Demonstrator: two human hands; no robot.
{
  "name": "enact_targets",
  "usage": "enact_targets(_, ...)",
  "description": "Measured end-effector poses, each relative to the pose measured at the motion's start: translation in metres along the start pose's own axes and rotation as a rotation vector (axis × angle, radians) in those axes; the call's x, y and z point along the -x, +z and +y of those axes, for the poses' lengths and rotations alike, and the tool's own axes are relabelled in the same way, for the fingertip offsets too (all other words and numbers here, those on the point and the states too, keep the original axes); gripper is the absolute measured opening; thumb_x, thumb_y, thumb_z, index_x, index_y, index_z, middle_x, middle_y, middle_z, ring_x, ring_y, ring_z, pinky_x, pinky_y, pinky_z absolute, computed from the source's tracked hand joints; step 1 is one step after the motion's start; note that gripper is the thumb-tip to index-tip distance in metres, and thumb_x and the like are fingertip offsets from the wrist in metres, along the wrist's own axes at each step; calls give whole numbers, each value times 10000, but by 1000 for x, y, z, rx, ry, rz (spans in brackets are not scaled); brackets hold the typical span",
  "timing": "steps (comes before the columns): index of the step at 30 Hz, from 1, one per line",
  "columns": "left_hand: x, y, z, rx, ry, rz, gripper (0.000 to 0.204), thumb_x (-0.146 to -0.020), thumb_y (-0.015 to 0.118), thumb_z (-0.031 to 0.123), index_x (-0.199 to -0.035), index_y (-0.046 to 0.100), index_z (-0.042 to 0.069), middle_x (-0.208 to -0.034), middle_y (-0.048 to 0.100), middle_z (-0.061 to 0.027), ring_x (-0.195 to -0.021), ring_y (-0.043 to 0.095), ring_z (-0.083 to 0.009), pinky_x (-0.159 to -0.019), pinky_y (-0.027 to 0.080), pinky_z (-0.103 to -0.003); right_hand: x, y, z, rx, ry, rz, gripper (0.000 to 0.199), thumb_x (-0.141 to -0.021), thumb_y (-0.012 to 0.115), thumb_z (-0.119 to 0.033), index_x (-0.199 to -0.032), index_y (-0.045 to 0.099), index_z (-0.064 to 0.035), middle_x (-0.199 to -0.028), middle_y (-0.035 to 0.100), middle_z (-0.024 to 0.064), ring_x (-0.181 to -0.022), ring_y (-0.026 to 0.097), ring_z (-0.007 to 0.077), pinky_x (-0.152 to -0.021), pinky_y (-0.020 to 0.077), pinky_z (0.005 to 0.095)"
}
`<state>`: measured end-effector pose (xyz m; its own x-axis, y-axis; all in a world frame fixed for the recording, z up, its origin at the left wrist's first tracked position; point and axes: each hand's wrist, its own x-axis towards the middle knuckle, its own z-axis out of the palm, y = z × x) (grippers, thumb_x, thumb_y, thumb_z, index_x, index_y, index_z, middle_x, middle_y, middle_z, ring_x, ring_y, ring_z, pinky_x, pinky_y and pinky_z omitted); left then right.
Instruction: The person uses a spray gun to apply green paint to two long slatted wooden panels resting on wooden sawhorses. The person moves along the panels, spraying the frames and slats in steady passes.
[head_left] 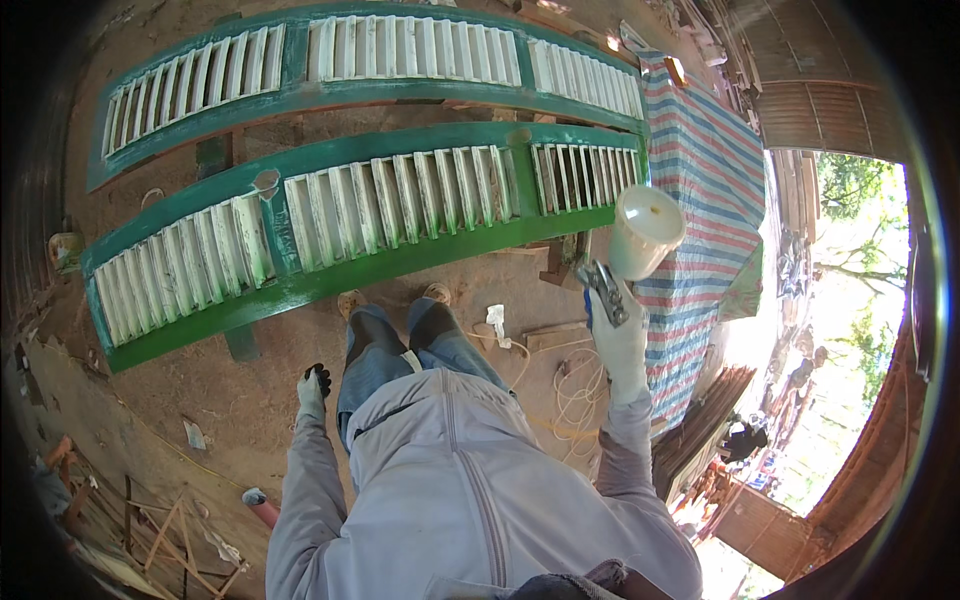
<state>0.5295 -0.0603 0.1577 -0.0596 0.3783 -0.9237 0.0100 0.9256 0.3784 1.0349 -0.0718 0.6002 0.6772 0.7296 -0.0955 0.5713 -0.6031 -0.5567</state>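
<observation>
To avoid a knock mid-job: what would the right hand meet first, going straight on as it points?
Led by its spray gun, probably the near panel's green lower edge, toward its right end; depth is unclear.

Spray gun [606, 290]: silvery metal body, right of frame centre; nozzle direction unclear at this angle.
Cup [648, 236]: whitish, mounted above the gun body, leaning toward upper right; small yellowish spot on its top.
Near panel [372, 212]: long, three louvred sections, slanting from lower left to upper right across left and centre of frame.
Near panel finish: lower rail bright glossy green, upper rail darker blue-green; slats whitish, green-tinged at lower ends.
Far panel [415, 50]: likewise three-sectioned, along top of frame; dark green-teal surround, whitish slats.
</observation>
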Motion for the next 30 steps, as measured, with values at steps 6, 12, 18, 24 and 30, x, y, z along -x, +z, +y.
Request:
enact_targets(6, 10, 23, 27, 16, 23, 5, 281, -975, 611, 274, -1180, 701, 103, -898, 721, -57, -668, 642, -166, -542, 476, -303, -66, 24, -5, -111, -259, 192, 330, -961, 650, -36, -1282, 639, 38, -839, 672, -2, -711, 543, 40, -617, 461, 241)
enact_targets(12, 9, 26, 40, 14, 25, -30, 248, -973, 618, 265, -1150, 699, 111, -863, 705, -31, -626, 616, -145, -523, 465, -282, -73, 27, -3, -138, -112, 171, 339, -968, 651, -51, -1301, 640, 13, -856, 650, -8, -703, 519, 31, -608, 442, 224)
enact_targets(18, 1, 9, 28, 17, 14, -44, 232, -982, 594, 224, -1154, 693, 103, -836, 696, -30, -608, 611, -144, -506, 453, -282, -6, 4, -11, 8, 74, 88, 320, -953, 658, -86, -1258, 653, 11, -1028, 750, 162, -929, 727, 183, -803, 545, 321)
enact_targets(24, -9, 5, 33, -54, -21, -10, 240, -986, 577, 214, -1161, 699, 105, -866, 712, -42, -613, 617, -148, -509, 457, -282, 6, -3, -24, 11, 50, 38, 330, -947, 663, -64, -1265, 644, 23, -1001, 753, 169, -892, 731, 176, -769, 544, 318)
enact_targets(30, -12, 8, 53, -2, 51, -58, 224, -986, 579, 220, -1126, 717, 112, -872, 728, -37, -629, 640, -152, -522, 463, -278, -38, 15, -27, -168, -108, 193, 336, -976, 647, -41, -1310, 644, 3, -848, 643, -32, -693, 510, 15, -585, 428, 211)
